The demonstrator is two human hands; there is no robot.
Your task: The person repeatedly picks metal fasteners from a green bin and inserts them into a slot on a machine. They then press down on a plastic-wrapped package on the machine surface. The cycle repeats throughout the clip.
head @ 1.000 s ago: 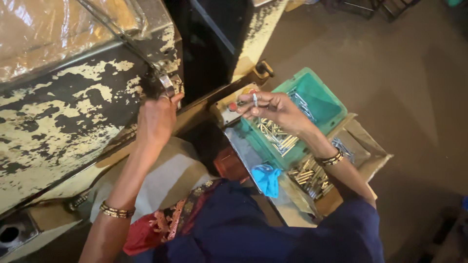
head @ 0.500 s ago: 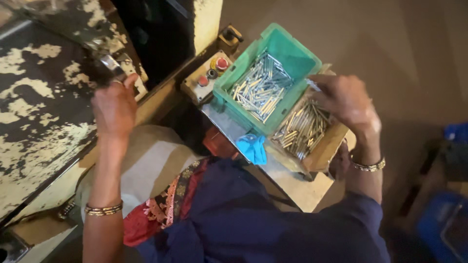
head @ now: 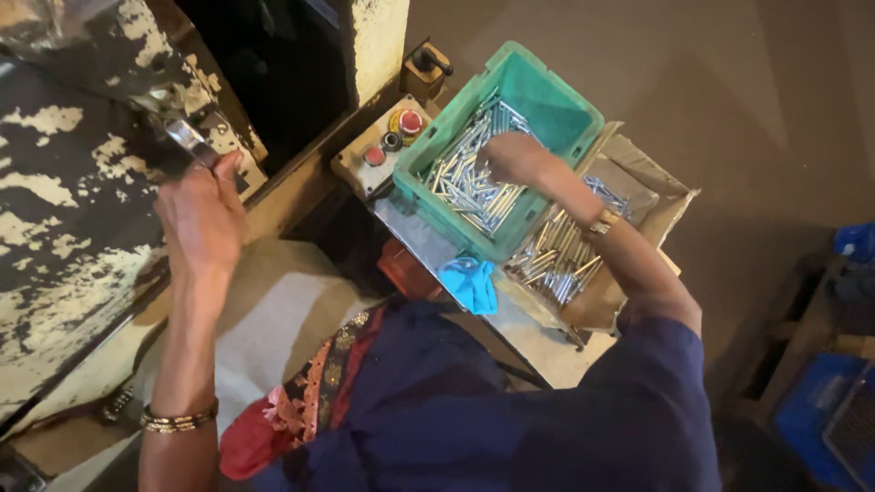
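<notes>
At the upper middle of the frame the green bin [head: 556, 105] is open from above, and its far half shows bare floor, while metal pins [head: 469, 187] crowd the near half where the right hand [head: 510, 157] dips in. Just right of it a cardboard box [head: 652, 187] of more pins hems that side. The button panel [head: 378, 150] blocks the bin's left. At upper left the left hand [head: 200, 219] presses against the peeling machine face [head: 64, 237], with a dark opening [head: 273, 64] beside it.

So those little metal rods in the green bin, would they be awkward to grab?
Probably a bit. The metal rods look smooth and shiny, so likely slippery. Being round and thin, they would tend to roll. They look stiff, lying loosely heaped in the green bin where the right hand reaches.
</notes>
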